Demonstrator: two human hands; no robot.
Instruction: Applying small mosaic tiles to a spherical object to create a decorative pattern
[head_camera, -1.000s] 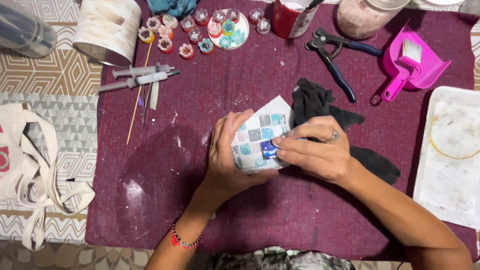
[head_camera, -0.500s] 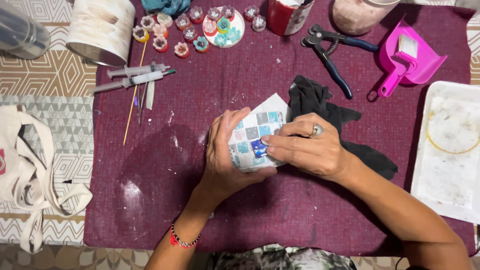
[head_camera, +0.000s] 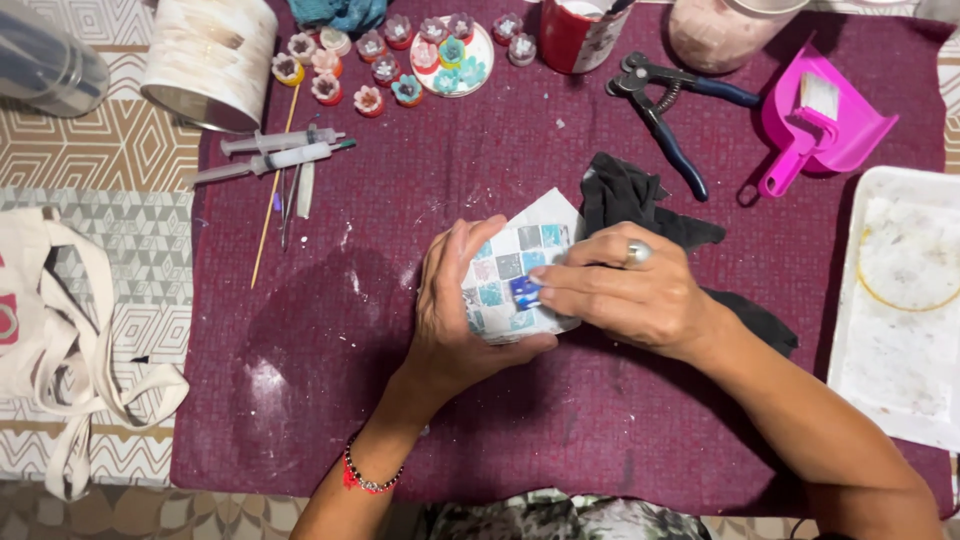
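Nearest, at six o'clock, two forearms rise from the bottom edge, the left one wearing a red and black bead bracelet (head_camera: 365, 478) at the wrist. Both reach onto a maroon cloth (head_camera: 330, 380), dusted with white smears, that covers the table. Just above the middle, the left hand (head_camera: 462, 310) cups a white mosaic tile piece (head_camera: 520, 272) from its nine o'clock side, thumb under the lower edge and fingers curled over the top left corner, so it is closed around the piece. The piece carries a grid of small grey, teal and pale squares. The right hand (head_camera: 630, 290), with a silver ring on one finger, comes in from three o'clock; its fingertips pinch a small blue tile (head_camera: 524, 291) and press it against the grid near the centre.

Behind the right hand, at about two o'clock from the piece, a black rag (head_camera: 630, 200) lies crumpled on the cloth, trailing under the wrist toward four o'clock. At nine o'clock a cream tote bag (head_camera: 60, 340) lies off the cloth on the patterned surface. At three o'clock a white tray (head_camera: 900, 320) lies at the table's edge.

Farther out, at eleven o'clock, two syringes (head_camera: 270, 155) and a thin wooden stick (head_camera: 272, 190) lie together. At one o'clock blue-handled nippers (head_camera: 665, 115) lie open, and a pink dustpan with brush (head_camera: 815, 125) lies just beside them. Along the twelve o'clock edge stand small flower-shaped cups (head_camera: 385, 60), a red mug (head_camera: 580, 35), a pinkish jar (head_camera: 730, 30) and a tipped white tin (head_camera: 210, 60).
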